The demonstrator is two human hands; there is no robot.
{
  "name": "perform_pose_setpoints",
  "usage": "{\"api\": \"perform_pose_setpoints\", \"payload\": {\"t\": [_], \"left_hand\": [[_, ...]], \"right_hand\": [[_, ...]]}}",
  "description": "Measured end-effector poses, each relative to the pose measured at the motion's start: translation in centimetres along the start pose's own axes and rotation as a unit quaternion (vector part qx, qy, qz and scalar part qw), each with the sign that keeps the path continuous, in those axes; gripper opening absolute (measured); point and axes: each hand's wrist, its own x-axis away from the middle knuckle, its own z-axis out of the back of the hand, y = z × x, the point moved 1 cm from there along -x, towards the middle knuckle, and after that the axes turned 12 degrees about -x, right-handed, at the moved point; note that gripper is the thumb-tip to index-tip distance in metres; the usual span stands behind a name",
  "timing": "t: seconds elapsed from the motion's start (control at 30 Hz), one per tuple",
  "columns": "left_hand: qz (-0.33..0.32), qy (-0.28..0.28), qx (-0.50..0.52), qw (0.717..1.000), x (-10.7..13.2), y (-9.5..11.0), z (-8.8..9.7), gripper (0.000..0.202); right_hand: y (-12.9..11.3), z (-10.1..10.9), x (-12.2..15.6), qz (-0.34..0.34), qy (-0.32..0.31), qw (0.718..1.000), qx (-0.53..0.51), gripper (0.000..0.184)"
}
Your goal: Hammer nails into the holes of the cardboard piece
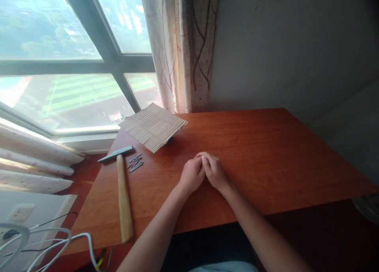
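Looks out through a grey-framed, 4-pane window onto a striped green field. Is brightly daylit at left, beside a pale, branch-patterned curtain, but dims toward a grey wall beyond a reddish-brown wooden tabletop.

Table: hammer near left edge, handle toward near edge. Nails just right of hammer head. Cardboard behind nails, far-left corner, atop something mostly hidden. Left hand, right hand together, right of nails. Window beyond cardboard; curtain right of window. Cables left of table, near end.
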Motion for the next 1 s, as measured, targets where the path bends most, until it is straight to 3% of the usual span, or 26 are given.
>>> {"api": "perform_pose_setpoints", "payload": {"t": [1.0], "left_hand": [[-0.004,0.004,-0.024,1.0,0.08,0.29,0.0,0.023]], "right_hand": [[0.51,0.0,0.13,0.006,-0.001,1.0,-0.003,0.032]]}}
